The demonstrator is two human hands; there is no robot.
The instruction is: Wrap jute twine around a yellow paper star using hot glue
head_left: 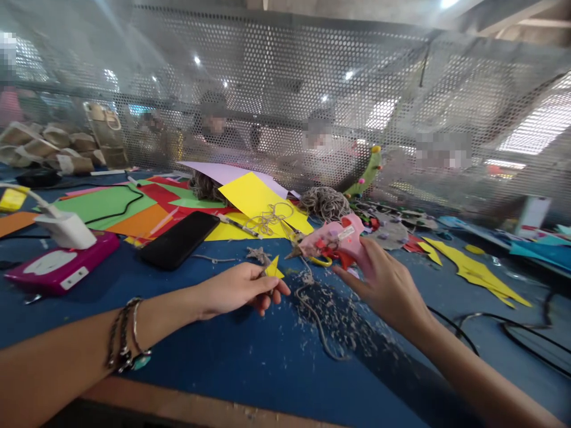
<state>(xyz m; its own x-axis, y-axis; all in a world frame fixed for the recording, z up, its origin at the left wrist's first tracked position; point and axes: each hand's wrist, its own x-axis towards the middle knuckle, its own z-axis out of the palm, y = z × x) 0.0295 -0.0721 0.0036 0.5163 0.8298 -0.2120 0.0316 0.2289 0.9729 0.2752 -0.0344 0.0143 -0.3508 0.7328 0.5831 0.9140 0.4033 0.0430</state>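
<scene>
Some room, star point(273, 269) to glue gun point(355, 242)

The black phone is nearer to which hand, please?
Left: the left hand is just right of the black phone; the right hand, holding a pink glue gun, is farther right.

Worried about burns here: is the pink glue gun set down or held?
Held: the right hand grips the pink glue gun, its nozzle pointing toward the yellow piece in the left hand. Whether it's hot, I cannot tell.

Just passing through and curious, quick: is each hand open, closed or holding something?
Left hand: closed, pinching a small pointed yellow piece.
Right hand: closed, holding a pink glue gun.
</scene>
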